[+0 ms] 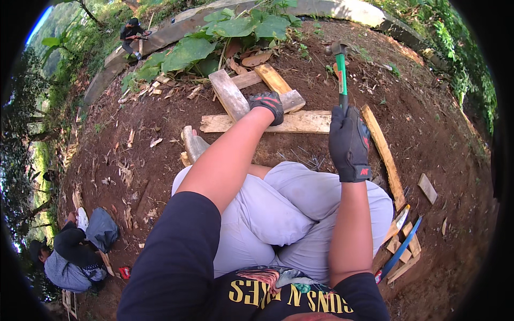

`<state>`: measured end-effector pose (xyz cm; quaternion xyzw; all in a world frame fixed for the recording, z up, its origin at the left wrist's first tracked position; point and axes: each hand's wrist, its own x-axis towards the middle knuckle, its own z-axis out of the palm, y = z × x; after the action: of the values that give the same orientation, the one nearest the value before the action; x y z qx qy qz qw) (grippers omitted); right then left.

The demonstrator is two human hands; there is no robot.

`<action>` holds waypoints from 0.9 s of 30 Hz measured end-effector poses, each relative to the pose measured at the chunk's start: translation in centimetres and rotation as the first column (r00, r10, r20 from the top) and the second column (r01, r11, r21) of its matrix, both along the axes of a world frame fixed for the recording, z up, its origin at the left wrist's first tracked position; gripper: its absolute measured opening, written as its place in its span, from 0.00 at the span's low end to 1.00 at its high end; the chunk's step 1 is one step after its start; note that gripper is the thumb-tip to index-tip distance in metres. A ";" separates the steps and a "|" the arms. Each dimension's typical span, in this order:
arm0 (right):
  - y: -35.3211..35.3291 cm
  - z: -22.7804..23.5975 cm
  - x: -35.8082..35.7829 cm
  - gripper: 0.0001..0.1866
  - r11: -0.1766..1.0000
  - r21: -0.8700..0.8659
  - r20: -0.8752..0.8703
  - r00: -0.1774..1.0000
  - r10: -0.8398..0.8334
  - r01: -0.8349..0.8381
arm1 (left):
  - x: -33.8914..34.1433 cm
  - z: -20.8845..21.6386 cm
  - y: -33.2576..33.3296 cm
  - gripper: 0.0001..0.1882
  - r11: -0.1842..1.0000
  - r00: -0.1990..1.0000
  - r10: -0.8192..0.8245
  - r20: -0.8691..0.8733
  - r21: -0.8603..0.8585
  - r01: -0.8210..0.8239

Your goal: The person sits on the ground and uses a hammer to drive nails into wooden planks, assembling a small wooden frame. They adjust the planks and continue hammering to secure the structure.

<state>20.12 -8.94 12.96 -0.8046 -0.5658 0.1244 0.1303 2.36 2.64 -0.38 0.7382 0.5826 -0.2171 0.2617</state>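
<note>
My right hand (349, 142), in a black work glove, is wrapped round the dark grip of a hammer (341, 80). The hammer stands head up, its green shaft and metal head raised before me. My left hand (267, 106), gloved in black and red, is closed on a short wooden board (293, 100) where it meets a pale, slanting board (229, 95). Whether a nail sits between those fingers is hidden. A long wooden plank (302, 122) lies just below this hand, with a yellowish board (273, 79) beyond it.
Loose nails (313, 160) lie on the soil by my knees. To the right are a long wood strip (384, 155), a blue saw blade (401, 251) and wood offcuts (415, 243). One person (77, 257) sits at lower left, another (133, 37) far left. Leafy plants (235, 27) grow ahead.
</note>
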 end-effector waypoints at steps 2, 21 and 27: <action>0.2 0.2 1.1 0.21 0.996 0.088 -0.034 0.999 -0.011 0.014 | 0.3 -0.4 -0.1 0.34 0.999 1.000 -0.027 0.007 0.027 0.026; -0.4 7.4 5.0 0.19 0.931 0.082 -0.744 0.643 -0.180 0.356 | 4.8 7.5 -4.6 0.22 0.509 0.619 -0.745 0.249 0.812 0.285; -1.1 8.5 11.0 0.19 0.834 0.196 -0.698 0.671 -0.251 0.516 | 6.5 6.2 -5.2 0.22 0.413 0.443 -0.863 0.240 0.841 0.349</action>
<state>31.12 -10.07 21.50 -0.7723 -0.3119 0.2515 0.4930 8.89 -2.52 5.82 0.9679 0.1423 0.2024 0.0446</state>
